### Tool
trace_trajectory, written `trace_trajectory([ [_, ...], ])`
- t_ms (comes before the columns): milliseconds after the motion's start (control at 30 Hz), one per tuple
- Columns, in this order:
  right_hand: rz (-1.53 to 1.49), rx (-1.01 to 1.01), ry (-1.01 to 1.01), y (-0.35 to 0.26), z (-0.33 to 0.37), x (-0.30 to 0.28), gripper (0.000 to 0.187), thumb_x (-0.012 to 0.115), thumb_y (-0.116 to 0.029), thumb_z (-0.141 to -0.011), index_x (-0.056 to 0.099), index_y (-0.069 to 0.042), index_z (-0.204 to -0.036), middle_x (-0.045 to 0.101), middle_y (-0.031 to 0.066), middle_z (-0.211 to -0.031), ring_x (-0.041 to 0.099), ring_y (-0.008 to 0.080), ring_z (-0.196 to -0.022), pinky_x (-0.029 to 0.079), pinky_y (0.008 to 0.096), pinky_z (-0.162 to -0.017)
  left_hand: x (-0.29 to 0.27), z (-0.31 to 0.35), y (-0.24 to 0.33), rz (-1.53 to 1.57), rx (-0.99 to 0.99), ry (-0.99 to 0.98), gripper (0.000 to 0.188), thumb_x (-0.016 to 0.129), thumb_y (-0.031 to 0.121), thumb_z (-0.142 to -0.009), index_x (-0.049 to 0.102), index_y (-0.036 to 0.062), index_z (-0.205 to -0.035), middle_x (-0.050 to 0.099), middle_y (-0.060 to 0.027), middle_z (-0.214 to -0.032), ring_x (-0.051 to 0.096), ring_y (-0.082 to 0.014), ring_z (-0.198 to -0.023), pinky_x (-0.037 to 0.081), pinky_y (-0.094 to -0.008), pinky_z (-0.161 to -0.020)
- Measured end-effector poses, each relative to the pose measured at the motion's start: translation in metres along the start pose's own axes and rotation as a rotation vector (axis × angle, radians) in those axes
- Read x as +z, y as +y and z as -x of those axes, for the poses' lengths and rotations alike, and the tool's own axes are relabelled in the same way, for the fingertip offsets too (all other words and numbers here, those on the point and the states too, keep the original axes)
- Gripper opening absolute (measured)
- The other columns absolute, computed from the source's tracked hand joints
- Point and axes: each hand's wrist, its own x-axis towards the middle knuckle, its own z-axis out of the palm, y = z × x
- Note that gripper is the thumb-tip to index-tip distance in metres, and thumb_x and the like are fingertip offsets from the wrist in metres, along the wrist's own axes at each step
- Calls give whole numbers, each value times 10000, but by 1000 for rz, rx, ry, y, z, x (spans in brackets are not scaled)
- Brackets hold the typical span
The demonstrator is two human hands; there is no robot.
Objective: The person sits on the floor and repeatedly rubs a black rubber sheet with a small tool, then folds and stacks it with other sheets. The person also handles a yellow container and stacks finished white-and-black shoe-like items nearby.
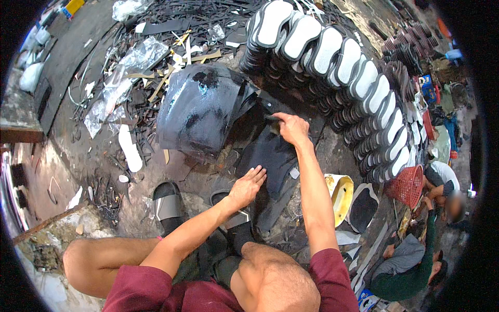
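Observation:
My left hand (248,187) lies flat, fingers stretched out, on the edge of a black sheet (266,158) on the ground in front of me. At the sheet's far end is my right hand (293,129), its index finger reaching forward and its other fingers curled under. What those fingers grip is hidden; a dark flat piece with a small white dot (269,105) sits just beyond the fingertip. Left of the hands stands a bulky dark block (192,114) with a glossy, smeared black top.
Long curved rows of stacked shoe soles (330,49) with white tops stand at the right. A yellow-lined container (340,197) and red basket (405,184) are nearer, beside two other people. Black offcuts (213,15) and clear plastic (130,67) litter the far left. My sandals (167,200) are close by.

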Motion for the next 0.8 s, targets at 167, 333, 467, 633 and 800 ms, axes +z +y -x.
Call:
trace_trajectory([
  [167, -34, 39, 37, 14, 8, -3, 332, 594, -192, -898, 757, -337, -1148, 755, 134, -1014, 726, 365, -928, 578, 484, -815, -2, -5, 6, 24, -6, 9, 600, 580, 90, -808, 532, -74, -1383, 461, -205, -1532, 371, -353, -1471, 296, -447, -1230],
  [333, -34, -160, 136, 1, 36, 20, 368, 546, -137, -903, 729, -305, -1175, 755, 137, -1001, 732, 368, -848, 581, 520, -723, 10, 3, 17, 67, -74, 34, 597, 560, 112, -838, 516, -91, -1397, 435, -219, -1545, 329, -366, -1489, 234, -469, -1250],
  [467, 5, -235, 9, -42, 85, 43, 326, 534, -166, -923, 720, -272, -1169, 753, 78, -1008, 733, 330, -843, 587, 481, -695, 24, 24, 42, 86, -75, 62, 606, 629, 100, -794, 552, -36, -1380, 481, -205, -1511, 385, -356, -1459, 312, -458, -1216],
  [633, -20, -414, 119, -86, 147, 66, 351, 600, -95, -835, 716, -217, -1143, 731, 29, -1121, 729, 270, -888, 592, 410, -701, 28, 46, 84, 242, -14, -119, 422, 684, 112, -743, 684, 6, -1151, 660, -182, -1264, 659, -335, -1138, 551, -429, -948],
  [800, -375, -331, 93, -96, 174, 44, 309, 628, -76, -897, 698, -148, -1189, 738, 87, -1127, 730, 274, -950, 584, 389, -783, 37, 24, 81, 45, -54, -402, 358, 671, 136, -776, 705, 20, -1113, 652, -182, -1305, 694, -301, -1064, 572, -407, -850],
])
